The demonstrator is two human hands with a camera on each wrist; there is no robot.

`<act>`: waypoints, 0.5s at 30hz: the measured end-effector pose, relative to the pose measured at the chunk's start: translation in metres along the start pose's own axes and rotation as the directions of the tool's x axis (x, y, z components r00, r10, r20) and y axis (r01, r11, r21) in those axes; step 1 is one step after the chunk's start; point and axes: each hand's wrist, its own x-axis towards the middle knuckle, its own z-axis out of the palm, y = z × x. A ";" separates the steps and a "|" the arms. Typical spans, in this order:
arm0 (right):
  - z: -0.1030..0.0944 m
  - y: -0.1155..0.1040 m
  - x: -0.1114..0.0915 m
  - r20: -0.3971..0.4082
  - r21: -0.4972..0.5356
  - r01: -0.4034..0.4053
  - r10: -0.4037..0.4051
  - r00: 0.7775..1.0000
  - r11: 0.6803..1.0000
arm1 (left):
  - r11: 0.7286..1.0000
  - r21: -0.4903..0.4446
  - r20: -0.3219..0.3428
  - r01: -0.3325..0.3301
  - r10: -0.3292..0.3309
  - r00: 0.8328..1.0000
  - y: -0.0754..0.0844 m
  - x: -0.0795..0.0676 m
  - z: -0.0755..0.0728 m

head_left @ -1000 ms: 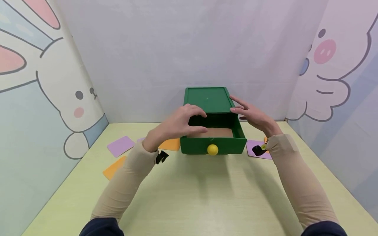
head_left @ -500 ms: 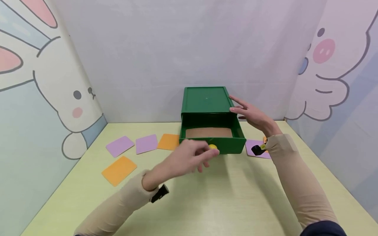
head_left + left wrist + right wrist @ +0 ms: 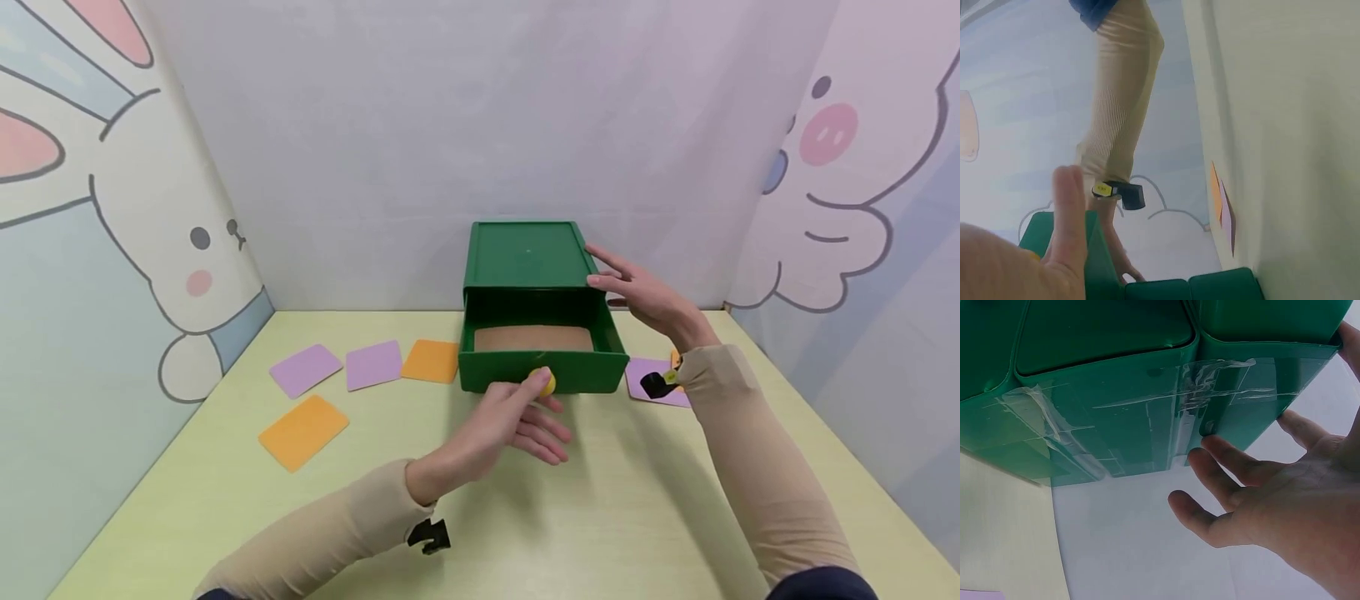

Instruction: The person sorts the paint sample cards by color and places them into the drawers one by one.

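The left hand (image 3: 491, 427) pinches the drawer (image 3: 588, 372)'s yellow knob (image 3: 551, 386); apart from it, the right hand (image 3: 651, 298), fingers spread, touches the green cabinet (image 3: 525, 254)'s right side, likely steadying it on the table (image 3: 622, 533)'s far part.

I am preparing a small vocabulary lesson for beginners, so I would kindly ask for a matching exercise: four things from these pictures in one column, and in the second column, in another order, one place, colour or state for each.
Column one
1. left hand
2. right hand
3. drawer
4. knob

Column two
A. yellow
B. standing open
C. at the side of the green box
D. in front of the drawer, thumb raised

Right pairs: 1-D, 2-C, 3-B, 4-A
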 end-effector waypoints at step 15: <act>0.001 0.000 -0.001 0.003 -0.001 0.005 -0.005 1.000 1.000 | 0.996 -0.004 -0.063 -0.086 0.086 0.994 -0.001 0.008 0.005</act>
